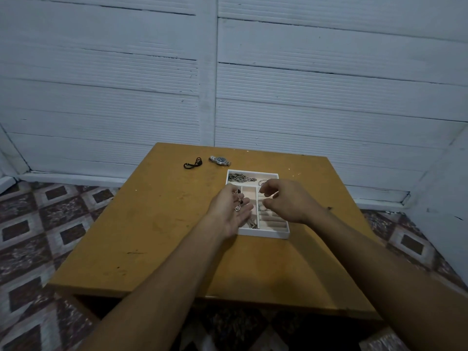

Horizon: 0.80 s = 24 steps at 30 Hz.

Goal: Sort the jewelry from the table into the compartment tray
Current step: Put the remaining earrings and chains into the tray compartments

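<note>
Jewelry (238,202) cradled on flat left hand (231,211) at tray's (263,234) left edge, right hand (286,201) curled alongside, its grasp cannot be told, watch (219,160) by table's (152,224) far edge.

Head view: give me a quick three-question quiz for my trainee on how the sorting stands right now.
1. True or false: the watch lies inside the tray.
2. What rests on the left hand? A small jewelry pieces; B a key; C nothing.
3. Fill in: the chains lie in the tray's ___ compartment.
Key: 1 false, the watch lies on the table beyond the tray; 2 A; 3 far.
</note>
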Each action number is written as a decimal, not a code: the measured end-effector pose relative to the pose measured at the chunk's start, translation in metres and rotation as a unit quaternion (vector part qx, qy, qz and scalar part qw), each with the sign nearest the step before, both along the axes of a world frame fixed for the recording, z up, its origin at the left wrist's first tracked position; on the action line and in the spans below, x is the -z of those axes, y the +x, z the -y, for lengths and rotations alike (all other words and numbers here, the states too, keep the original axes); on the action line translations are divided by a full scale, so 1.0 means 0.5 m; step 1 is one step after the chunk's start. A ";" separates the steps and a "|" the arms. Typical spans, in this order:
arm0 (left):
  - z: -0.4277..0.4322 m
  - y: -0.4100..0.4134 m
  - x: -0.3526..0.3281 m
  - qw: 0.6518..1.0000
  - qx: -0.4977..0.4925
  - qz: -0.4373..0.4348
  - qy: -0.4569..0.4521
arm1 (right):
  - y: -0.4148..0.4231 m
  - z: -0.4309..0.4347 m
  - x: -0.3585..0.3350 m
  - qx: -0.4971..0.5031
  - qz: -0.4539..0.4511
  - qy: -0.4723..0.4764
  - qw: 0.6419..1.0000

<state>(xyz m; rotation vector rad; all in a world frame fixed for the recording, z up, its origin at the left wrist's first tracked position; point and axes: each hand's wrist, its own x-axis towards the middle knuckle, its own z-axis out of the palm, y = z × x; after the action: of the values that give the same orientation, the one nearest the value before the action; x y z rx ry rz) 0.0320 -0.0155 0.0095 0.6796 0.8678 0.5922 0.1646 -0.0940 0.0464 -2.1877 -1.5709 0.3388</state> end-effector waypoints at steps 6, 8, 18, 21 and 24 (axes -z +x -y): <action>-0.023 0.029 -0.008 0.999 0.025 -0.033 0.003 | 0.004 -0.019 0.022 0.010 -0.007 0.003 1.000; -0.035 0.036 -0.005 0.999 0.036 -0.037 0.002 | 0.006 -0.024 0.025 0.014 -0.006 0.002 1.000; -0.042 0.037 -0.008 0.997 0.057 -0.044 -0.009 | 0.001 -0.043 0.048 0.036 -0.007 0.016 0.999; -0.041 0.036 -0.005 0.997 0.065 -0.051 -0.001 | 0.001 -0.047 0.047 0.034 -0.007 0.017 0.999; -0.042 0.033 -0.008 0.997 0.065 -0.046 -0.002 | -0.001 -0.051 0.046 0.033 -0.010 0.015 0.999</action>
<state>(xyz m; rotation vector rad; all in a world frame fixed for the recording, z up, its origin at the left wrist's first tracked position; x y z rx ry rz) 0.0487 0.0053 0.0136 0.7573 0.9022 0.4456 0.1641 -0.0684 0.0233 -2.2010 -1.4800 0.3150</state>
